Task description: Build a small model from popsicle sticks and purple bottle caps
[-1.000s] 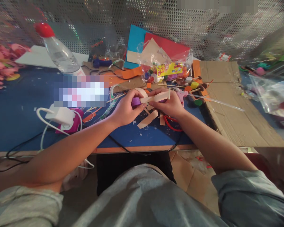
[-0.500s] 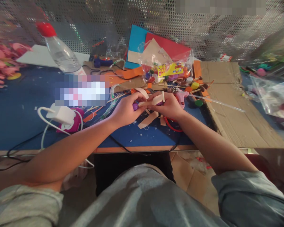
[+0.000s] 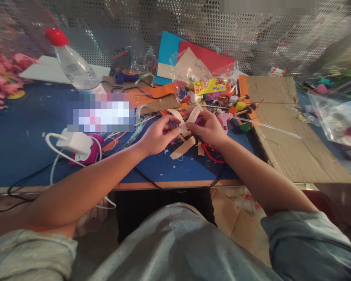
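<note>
Steeper than a moment ago, the cream paper strip [image 3: 194, 114] now slants up between both hands, over the blue tabletop [image 3: 160, 169]. The right hand [image 3: 209, 127] pinches it under the thumb; the left hand [image 3: 158, 136] meets its lower end, whether clamped I can't tell.

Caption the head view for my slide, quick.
Left hand and right hand hold a pale strip above a cluttered blue table.
</note>
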Demonstrator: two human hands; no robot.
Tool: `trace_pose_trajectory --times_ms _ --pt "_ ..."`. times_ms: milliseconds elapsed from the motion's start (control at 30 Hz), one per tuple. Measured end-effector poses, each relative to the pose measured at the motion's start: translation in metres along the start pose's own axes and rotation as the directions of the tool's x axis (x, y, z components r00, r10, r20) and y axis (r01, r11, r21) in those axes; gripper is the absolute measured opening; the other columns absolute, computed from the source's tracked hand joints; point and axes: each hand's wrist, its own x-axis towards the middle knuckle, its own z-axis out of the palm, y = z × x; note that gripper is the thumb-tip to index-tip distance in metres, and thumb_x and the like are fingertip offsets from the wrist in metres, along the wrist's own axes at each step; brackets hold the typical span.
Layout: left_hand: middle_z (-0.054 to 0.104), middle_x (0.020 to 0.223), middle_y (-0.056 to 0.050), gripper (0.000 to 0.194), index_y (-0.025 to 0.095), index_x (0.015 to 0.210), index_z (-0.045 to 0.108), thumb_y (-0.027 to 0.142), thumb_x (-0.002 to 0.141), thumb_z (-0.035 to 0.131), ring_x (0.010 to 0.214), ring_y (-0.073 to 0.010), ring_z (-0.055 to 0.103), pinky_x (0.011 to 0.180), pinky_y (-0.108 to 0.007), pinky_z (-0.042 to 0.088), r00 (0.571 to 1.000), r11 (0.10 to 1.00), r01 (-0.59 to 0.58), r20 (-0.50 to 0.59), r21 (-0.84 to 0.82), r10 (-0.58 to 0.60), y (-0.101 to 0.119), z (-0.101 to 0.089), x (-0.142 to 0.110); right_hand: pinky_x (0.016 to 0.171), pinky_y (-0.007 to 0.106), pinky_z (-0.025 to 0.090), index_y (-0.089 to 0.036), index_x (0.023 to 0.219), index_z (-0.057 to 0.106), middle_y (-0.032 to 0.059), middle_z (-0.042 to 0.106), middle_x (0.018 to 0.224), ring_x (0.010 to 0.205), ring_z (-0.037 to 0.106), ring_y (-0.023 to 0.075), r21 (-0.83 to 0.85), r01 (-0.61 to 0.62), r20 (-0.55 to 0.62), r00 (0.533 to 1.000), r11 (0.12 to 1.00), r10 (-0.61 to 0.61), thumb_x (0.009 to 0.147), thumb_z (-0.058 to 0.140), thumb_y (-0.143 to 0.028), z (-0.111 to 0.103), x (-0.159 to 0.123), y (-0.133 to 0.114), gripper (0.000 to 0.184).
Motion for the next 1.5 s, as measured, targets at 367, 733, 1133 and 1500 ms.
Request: trace_pose_trajectory --times_ms 367,733,1133,1500 --pt "0.086 0.085 -0.004 0.038 0.020 0.131 0.061 0.030 0.099 0.080 0.070 -0.0154 0.076 0.072 -0.029 0.056 0.990 0.984 0.138 0.036 -0.116 -0.134 0.006 0.002 0.000 0.082 0.039 0.063 -0.024 0.105 0.083 0.0058 0.077 0.105 0.091 0.071 0.0221 -0.038 0.024 0.006 1.000 0.999 -0.024 0.089 0.089 -0.058 0.001 0.002 0.009 0.037" --pt "0.083 0.090 -0.003 0.053 0.024 0.135 0.063 0.029 0.092 0.094 0.077 -0.0224 0.082 0.068 -0.034 0.065 0.964 0.929 0.265 0.066 -0.260 -0.256 0.009 0.004 -0.002 0.093 0.043 0.071 -0.029 0.119 0.078 0.0063 0.072 0.116 0.104 0.075 0.0247 0.102 0.059 0.136 0.988 0.993 -0.072 0.082 0.101 -0.066 0.004 -0.004 -0.005 0.057" --pt "0.080 0.090 0.001 0.065 0.024 0.135 0.061 0.024 0.082 0.100 0.078 -0.0198 0.083 0.067 -0.031 0.066 0.975 0.941 0.221 0.046 -0.257 -0.216 0.008 0.004 0.001 0.099 0.039 0.070 -0.028 0.119 0.071 0.0072 0.074 0.128 0.115 0.077 0.0231 0.126 0.025 0.092 0.995 0.992 -0.037 0.081 0.099 -0.074 0.005 -0.003 0.002 0.066" --pt "0.085 0.112 -0.006 0.053 0.021 0.126 0.065 0.029 0.086 0.097 0.099 -0.0213 0.085 0.085 -0.036 0.073 0.980 0.950 0.055 -0.163 -0.308 -0.110 -0.003 -0.001 0.010 0.083 0.039 0.067 -0.029 0.125 0.073 0.0078 0.079 0.126 0.099 0.074 0.0222 -0.004 0.040 -0.010 0.999 0.999 -0.040 0.102 0.080 -0.059 0.001 0.001 0.005 0.039"
